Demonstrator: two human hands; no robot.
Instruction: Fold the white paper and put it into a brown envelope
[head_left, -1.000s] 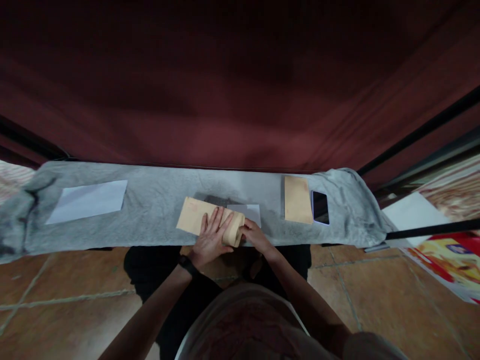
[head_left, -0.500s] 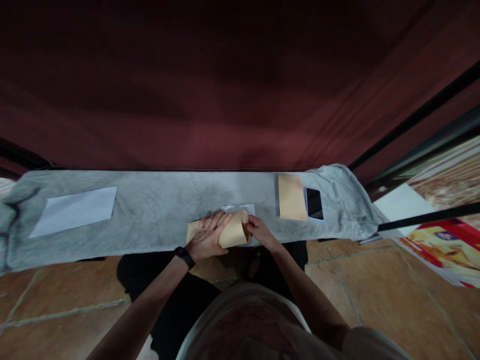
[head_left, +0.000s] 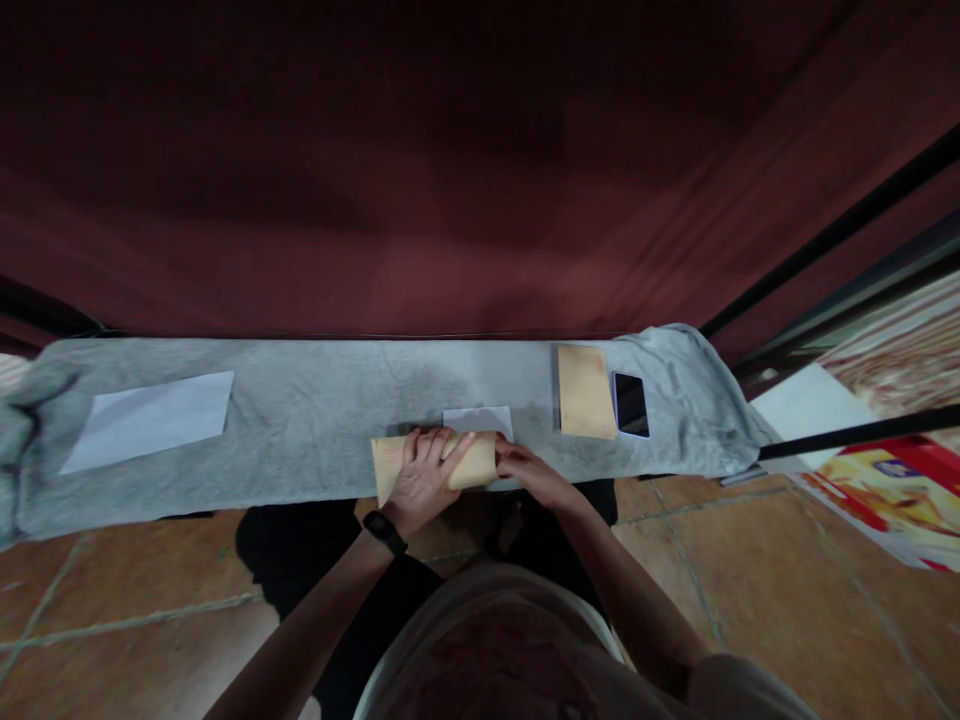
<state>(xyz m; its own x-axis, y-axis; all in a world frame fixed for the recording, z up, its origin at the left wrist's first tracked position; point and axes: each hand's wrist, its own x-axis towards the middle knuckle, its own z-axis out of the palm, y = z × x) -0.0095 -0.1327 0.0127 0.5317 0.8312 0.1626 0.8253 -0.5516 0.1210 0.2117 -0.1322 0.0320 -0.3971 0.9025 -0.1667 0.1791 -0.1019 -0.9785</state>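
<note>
A tan kraft-paper envelope [head_left: 478, 465] lies crosswise at the front edge of the cloth-covered bench, its right end slightly raised. My left hand [head_left: 425, 482], with a black band on the wrist, rests flat over its middle, fingers spread and thumb apart. At the right end, my right hand [head_left: 526, 470] pinches the envelope's edge; some of its fingertips are hidden at the opening. Just behind the envelope a small white sheet of paper [head_left: 478, 419] is partly covered by it.
Toward the right, more tan envelopes [head_left: 585, 392] lie beside a dark-screened phone [head_left: 631, 405]. A larger white sheet [head_left: 154, 420] lies at the left on the grey cloth [head_left: 315, 420]. A dark red cloth wall [head_left: 450, 270] rises behind the bench.
The envelope's bulging right part has flattened. My left hand has shifted slightly right and spread flatter over it. My right hand has moved slightly right and down at the end.
</note>
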